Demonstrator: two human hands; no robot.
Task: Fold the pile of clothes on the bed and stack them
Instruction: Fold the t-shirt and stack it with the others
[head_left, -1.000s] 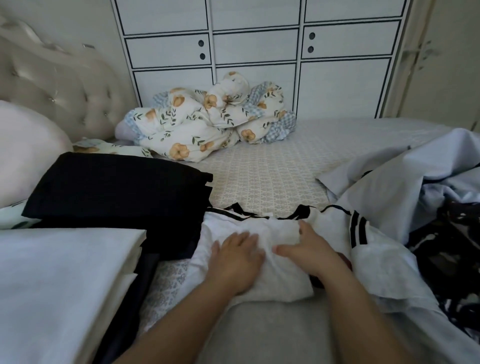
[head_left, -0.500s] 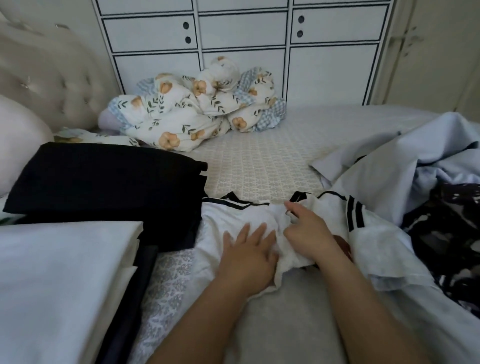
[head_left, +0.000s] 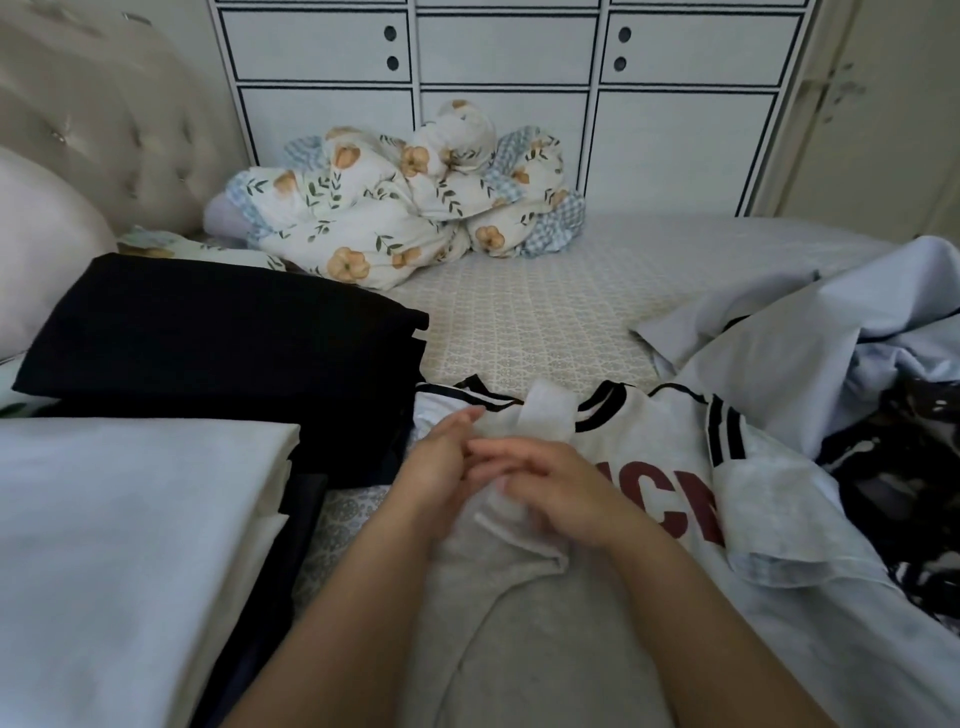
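A white shirt (head_left: 649, 436) with black trim and dark red letters lies on the bed (head_left: 545, 312) in front of me. A small white cloth piece (head_left: 548, 421) rises from it between my hands. My left hand (head_left: 436, 467) holds its left side, fingers pointing up along the fabric. My right hand (head_left: 566, 493) grips the lower part with curled fingers. To the left sit a folded black stack (head_left: 208, 338) and a folded white stack (head_left: 130, 519). Unfolded clothes are heaped on the right: light blue fabric (head_left: 831, 343) and a black patterned garment (head_left: 914, 467).
A bundled floral duvet (head_left: 405, 218) lies at the far side against a white cabinet (head_left: 504, 104). A padded headboard (head_left: 104, 130) and a pale pillow (head_left: 36, 234) stand at the left. Grey cloth (head_left: 493, 623) covers the near edge below my arms.
Both hands have come together and lifted a small white piece off the shirt, uncovering its red letters. Earlier they lay flat on the fabric. The view has tilted slightly.
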